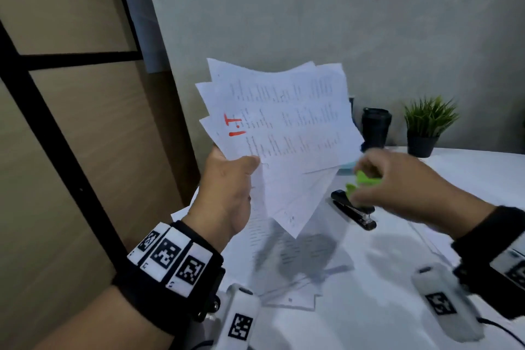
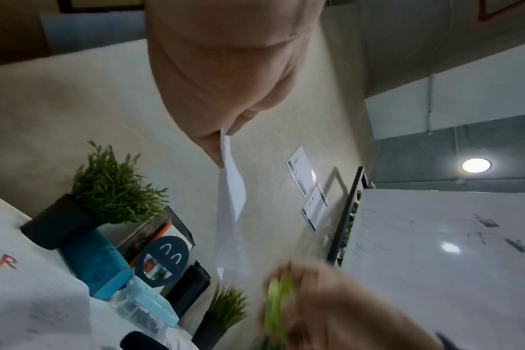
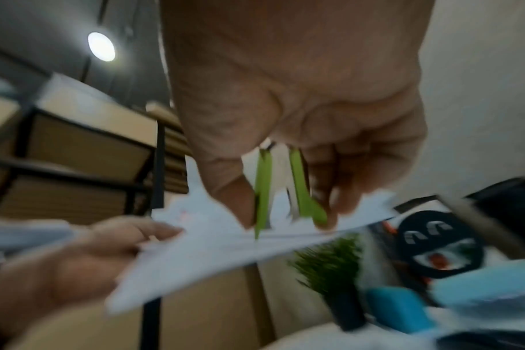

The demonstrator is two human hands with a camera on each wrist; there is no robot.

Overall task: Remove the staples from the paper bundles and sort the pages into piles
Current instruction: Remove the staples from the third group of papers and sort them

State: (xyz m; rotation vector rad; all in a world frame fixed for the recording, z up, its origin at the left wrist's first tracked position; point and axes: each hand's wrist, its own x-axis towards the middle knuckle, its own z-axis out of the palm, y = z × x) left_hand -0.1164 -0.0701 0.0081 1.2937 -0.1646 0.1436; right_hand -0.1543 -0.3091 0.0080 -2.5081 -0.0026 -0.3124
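My left hand (image 1: 227, 190) pinches a fanned paper bundle (image 1: 284, 133) up above the tabletop (image 1: 369, 278); my right hand (image 1: 397, 182), just beside it, has its fingers (image 3: 336, 189) clamped on a green staple remover (image 3: 285, 187).

Spotted a black stapler (image 1: 353, 209) lying on the white table (image 1: 468, 176), well out from the wall. Further back, a dark tumbler (image 1: 375, 128) standing next to a little potted plant (image 1: 426, 128) in a black pot. From the left wrist view, also caught a second potted plant (image 2: 84, 201), a teal pouch (image 2: 96, 262) beside it, plus a dark round sign (image 2: 162, 260) with white arches. Wood-panel shelving with a black frame (image 1: 56, 128) off to the left, round ceiling light (image 2: 476, 165) glowing overhead.
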